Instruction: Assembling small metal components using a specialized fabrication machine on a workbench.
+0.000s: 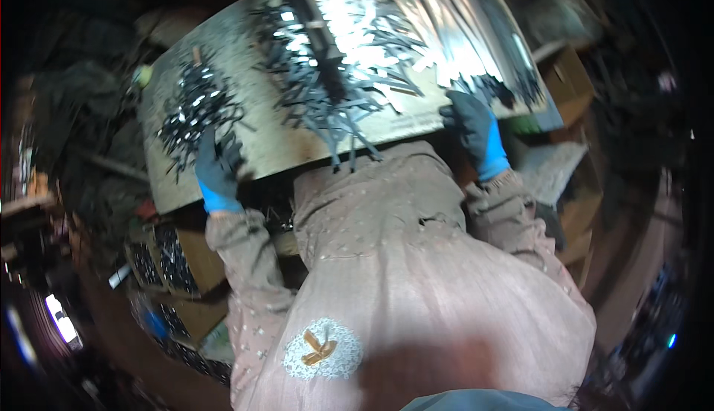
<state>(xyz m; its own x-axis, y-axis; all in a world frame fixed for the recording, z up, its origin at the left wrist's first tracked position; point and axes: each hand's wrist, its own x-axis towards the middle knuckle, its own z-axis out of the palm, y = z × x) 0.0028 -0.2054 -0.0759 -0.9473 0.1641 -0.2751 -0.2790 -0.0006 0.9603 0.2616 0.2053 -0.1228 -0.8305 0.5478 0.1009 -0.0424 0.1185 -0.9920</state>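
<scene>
My left hand [218, 169], in a dark glove with a blue cuff, is at the near edge of a small heap of short dark metal strips [197, 106]. Its fingers are apart and slightly bent, with nothing visible between them. At the right, my right hand [474, 130], gloved the same way, is just below the near ends of a bundle of long shiny metal strips [472, 43]. Its fingers look loosely bent and apart, and I see nothing held. Between my hands, a large tangled heap of short strips [357, 61] spreads over the metal-topped table [260, 139].
A dark upright machine part [316, 31] comes down over the middle heap. Several strips overhang the table's near edge. Cardboard boxes [186, 258] with small dark pieces stand below left. Another cardboard box [569, 84] is beside the table at right.
</scene>
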